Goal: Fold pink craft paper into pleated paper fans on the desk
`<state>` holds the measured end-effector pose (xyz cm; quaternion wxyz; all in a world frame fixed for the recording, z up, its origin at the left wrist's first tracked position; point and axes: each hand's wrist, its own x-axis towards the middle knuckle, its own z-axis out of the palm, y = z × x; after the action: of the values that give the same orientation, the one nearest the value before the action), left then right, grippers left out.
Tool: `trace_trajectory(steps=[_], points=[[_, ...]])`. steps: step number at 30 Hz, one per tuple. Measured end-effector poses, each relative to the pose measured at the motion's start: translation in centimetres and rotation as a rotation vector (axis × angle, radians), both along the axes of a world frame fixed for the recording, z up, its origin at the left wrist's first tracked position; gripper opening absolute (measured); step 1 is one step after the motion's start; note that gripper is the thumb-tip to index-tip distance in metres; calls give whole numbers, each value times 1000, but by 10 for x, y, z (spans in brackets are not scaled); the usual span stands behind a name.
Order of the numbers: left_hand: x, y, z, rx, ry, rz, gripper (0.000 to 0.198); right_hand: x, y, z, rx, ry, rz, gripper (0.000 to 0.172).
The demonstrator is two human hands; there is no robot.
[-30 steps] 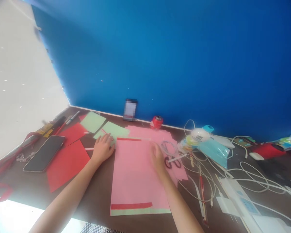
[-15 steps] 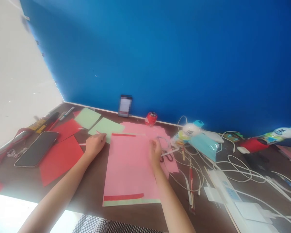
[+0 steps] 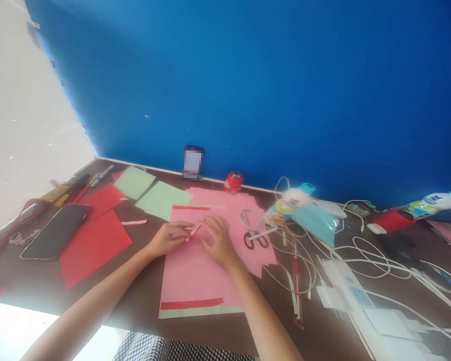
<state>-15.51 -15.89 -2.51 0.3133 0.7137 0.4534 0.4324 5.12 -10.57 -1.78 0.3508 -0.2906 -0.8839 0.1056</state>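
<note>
A pink sheet [image 3: 195, 276] lies on the desk, with a red paper strip [image 3: 191, 304] along its near edge and another red strip [image 3: 190, 207] near its far edge. Over the sheet's upper half, my left hand [image 3: 169, 239] pinches a short red strip with a white face [image 3: 193, 232]. My right hand [image 3: 218, 239] is curled at the strip's other end, its fingertips on it and partly hiding it. Scissors with dark handles [image 3: 256, 241] and a tape roll [image 3: 251, 219] lie on pink paper right of my hands.
Red sheets [image 3: 97, 245], green sheets [image 3: 163, 198], a dark phone [image 3: 56, 230] and a thin red-white strip [image 3: 135, 222] lie to the left. A red container [image 3: 233, 181] stands behind. Rightward are a bottle [image 3: 289, 203], white cables and a power strip [image 3: 346, 281].
Both hands have come together over the pink sheet, my left moving right and my right moving left. The short red-and-white strip now shows between them. The scissors and tape roll are uncovered.
</note>
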Motion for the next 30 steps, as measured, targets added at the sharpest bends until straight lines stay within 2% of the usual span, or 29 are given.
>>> trace_trajectory(steps=[3, 5, 9, 11, 13, 20, 25, 27, 30], points=[[1, -1, 3, -98, -68, -60, 17, -4, 2, -4, 106, -24, -7, 28], [3, -3, 6, -152, -138, -72, 17, -4, 3, -6, 159, 1, -13, 27], [8, -7, 13, -384, -373, -69, 34, -1, 1, -6, 225, 27, -101, 28], [12, -9, 16, -520, -439, -98, 28, 1, 0, -6, 229, 34, -161, 28], [15, -10, 18, -572, -450, -120, 25, 2, 0, -7, 211, 32, -196, 28], [17, -9, 12, -483, -470, -110, 30, 1, 4, -8, 260, 48, -257, 31], [17, -8, 9, -397, -371, -79, 29, -4, -5, 0, 206, 95, -182, 37], [18, -9, 8, -340, -294, -45, 25, -8, -12, 4, 170, 91, -111, 31], [19, -9, 7, -229, -124, 21, 20, -13, -20, 10, 96, 69, -22, 13]])
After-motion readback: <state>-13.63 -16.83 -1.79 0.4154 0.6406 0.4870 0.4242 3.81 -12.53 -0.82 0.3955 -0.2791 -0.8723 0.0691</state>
